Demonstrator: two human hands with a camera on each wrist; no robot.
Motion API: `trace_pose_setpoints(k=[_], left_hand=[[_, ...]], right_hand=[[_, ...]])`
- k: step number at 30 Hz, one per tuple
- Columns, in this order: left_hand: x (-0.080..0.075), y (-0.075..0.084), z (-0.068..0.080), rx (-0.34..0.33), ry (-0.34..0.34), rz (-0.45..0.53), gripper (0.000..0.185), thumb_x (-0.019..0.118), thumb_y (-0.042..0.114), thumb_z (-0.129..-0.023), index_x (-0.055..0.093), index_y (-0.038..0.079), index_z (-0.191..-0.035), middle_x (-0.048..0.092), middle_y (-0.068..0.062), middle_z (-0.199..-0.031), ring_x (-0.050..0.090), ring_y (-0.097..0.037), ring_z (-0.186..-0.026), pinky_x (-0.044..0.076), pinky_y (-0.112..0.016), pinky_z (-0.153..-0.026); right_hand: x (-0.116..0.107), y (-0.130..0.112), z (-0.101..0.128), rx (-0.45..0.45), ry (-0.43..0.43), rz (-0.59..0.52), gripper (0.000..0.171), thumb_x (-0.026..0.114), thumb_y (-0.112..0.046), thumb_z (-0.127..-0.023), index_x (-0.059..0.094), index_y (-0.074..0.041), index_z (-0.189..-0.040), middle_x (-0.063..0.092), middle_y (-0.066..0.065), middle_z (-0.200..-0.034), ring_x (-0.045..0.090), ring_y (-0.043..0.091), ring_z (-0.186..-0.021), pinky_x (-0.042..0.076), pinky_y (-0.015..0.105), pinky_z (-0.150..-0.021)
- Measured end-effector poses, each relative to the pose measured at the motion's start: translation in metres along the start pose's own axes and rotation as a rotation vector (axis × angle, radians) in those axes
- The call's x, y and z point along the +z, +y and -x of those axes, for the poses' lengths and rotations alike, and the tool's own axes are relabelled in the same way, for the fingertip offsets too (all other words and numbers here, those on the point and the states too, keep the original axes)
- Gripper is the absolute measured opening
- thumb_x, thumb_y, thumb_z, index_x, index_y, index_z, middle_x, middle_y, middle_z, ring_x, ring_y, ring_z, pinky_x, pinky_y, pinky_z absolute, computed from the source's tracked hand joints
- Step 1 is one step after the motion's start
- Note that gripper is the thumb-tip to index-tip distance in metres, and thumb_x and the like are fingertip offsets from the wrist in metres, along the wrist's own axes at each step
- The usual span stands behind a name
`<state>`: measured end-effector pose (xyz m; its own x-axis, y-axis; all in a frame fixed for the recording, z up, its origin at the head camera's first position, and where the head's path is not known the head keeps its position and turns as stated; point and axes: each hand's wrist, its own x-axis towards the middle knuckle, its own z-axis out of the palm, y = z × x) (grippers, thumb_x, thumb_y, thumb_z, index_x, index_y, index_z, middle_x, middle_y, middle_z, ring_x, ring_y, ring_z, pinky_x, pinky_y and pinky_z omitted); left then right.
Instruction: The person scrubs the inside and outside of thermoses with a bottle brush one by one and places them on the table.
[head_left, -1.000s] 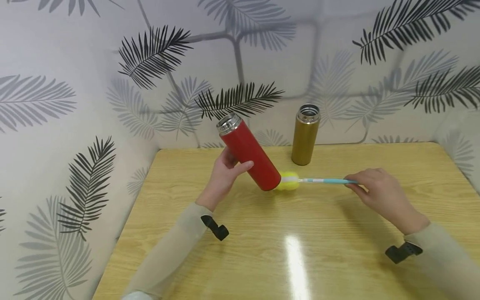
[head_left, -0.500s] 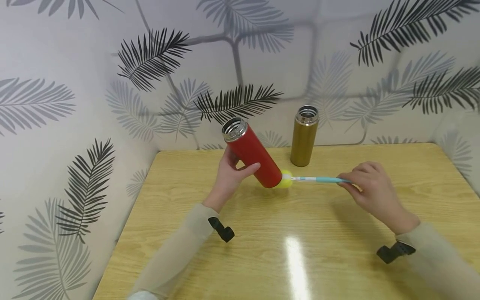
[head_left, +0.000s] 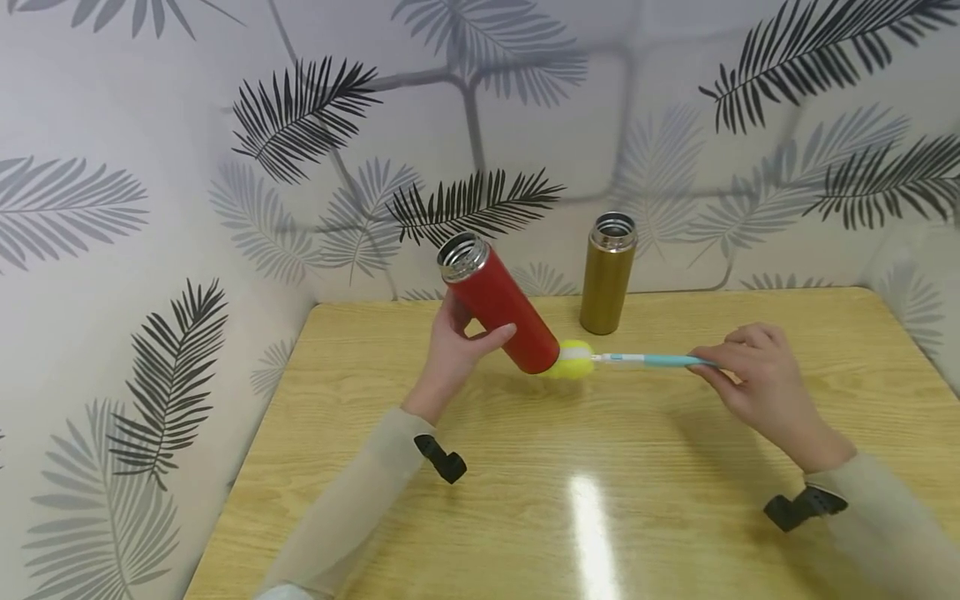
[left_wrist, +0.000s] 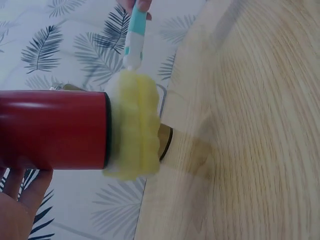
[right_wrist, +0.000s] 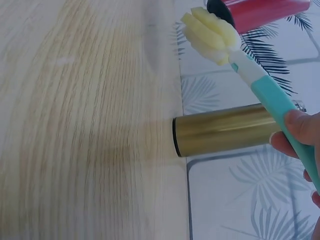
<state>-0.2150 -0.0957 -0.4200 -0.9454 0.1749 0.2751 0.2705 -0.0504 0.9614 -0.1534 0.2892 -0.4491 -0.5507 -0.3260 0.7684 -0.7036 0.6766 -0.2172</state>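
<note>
Red flask [head_left: 504,307], tilted: held in grip of left hand [head_left: 452,350]. Sponge brush [head_left: 652,360], at red flask's base: pinched by right hand [head_left: 761,375].

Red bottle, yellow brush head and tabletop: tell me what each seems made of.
Red bottle: probably metal with a smooth red coating; its uncoated neck shines silver.
Yellow brush head: looks like soft sponge foam, matte and lobed.
Tabletop: wood or wood-look laminate, I can't tell which; grain lines show, and a bright reflection suggests gloss.
</note>
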Motion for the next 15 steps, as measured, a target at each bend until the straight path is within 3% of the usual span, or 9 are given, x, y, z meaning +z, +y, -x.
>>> trace_pose_setpoints(k=[7, 15], left_hand=[[0.009, 0.002, -0.005, 0.036, 0.037, -0.04, 0.067, 0.081, 0.017, -0.09, 0.045, 0.019, -0.148, 0.061, -0.002, -0.136, 0.057, -0.022, -0.122, 0.059, -0.041, -0.092], [0.0, -0.002, -0.006, 0.038, 0.11, -0.108, 0.066, 0.082, 0.02, -0.089, 0.046, 0.013, -0.145, 0.062, -0.003, -0.132, 0.057, -0.02, -0.114, 0.059, -0.035, -0.084]], right_hand=[[0.016, -0.007, -0.006, -0.093, 0.045, -0.042, 0.052, 0.055, -0.045, -0.107, 0.079, -0.002, -0.09, 0.068, 0.005, -0.072, 0.052, 0.032, -0.078, 0.037, 0.052, -0.084], [0.012, -0.007, -0.002, -0.114, 0.066, -0.077, 0.053, 0.057, -0.046, -0.106, 0.079, -0.001, -0.088, 0.067, 0.002, -0.07, 0.049, 0.029, -0.077, 0.035, 0.046, -0.084]])
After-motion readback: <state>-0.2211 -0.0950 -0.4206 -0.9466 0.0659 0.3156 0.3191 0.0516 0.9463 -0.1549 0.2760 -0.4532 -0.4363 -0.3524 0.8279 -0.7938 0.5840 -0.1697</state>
